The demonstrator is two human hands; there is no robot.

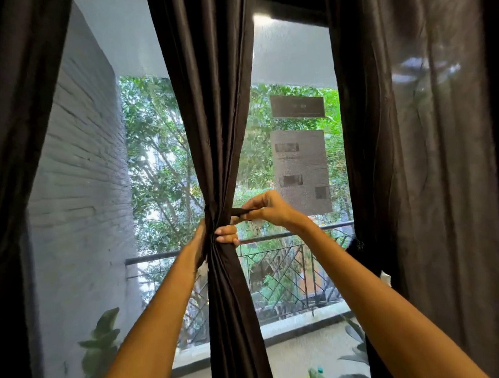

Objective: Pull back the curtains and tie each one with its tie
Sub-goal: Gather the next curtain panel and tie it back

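Outside, a balcony railing (pixel 274 239); left grip (pixel 216 234) clamps middle curtain (pixel 212 104), right grip (pixel 268 209) pinches tie (pixel 241 211).

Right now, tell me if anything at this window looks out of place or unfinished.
Nothing looks damaged. The middle curtain is bunched but not yet tied: the left hand grips the gather while the right hand pulls the dark tie sideways. The right curtain hangs loose.

A home room: dark curtains (pixel 215 104) at a balcony window, railing (pixel 274 239) and trees outside
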